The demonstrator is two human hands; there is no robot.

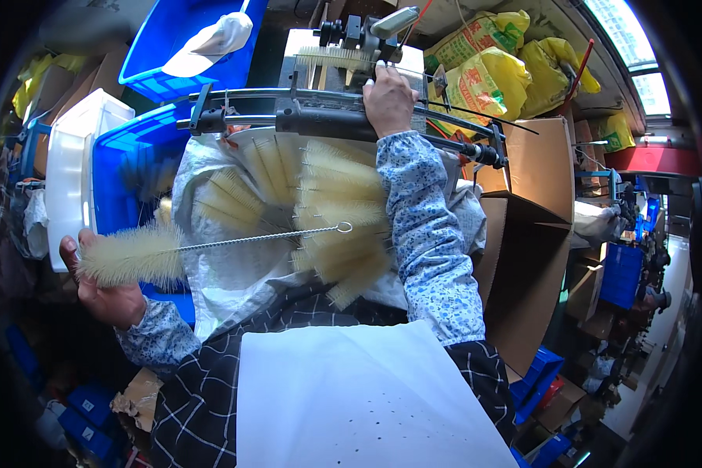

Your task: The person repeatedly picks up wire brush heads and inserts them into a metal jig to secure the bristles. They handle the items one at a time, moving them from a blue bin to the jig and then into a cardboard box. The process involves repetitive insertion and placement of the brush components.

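Observation:
A pale-bristled bottle brush (136, 253) with a twisted wire stem ending in a loop lies across my left hand (109, 292), whose fingers are curled around the bristle end. The stem points right, over my lap. Up at the bench machine, my right hand (390, 100) reaches past the front rail, fingers bent down against the clamp area. What its fingertips grip is hidden. Another bristled brush (331, 56) sits in the machine, just left of those fingers. Several more brushes (339, 210) lie in a heap on a white cloth (218, 273) over my lap.
Black machine rails (327, 118) cross in front of me. At left stand a blue bin (109, 179), a white bin (82, 168) and another blue bin (152, 54) with a white cap (210, 43). Right are an open cardboard box (534, 257) and yellow sacks (483, 86).

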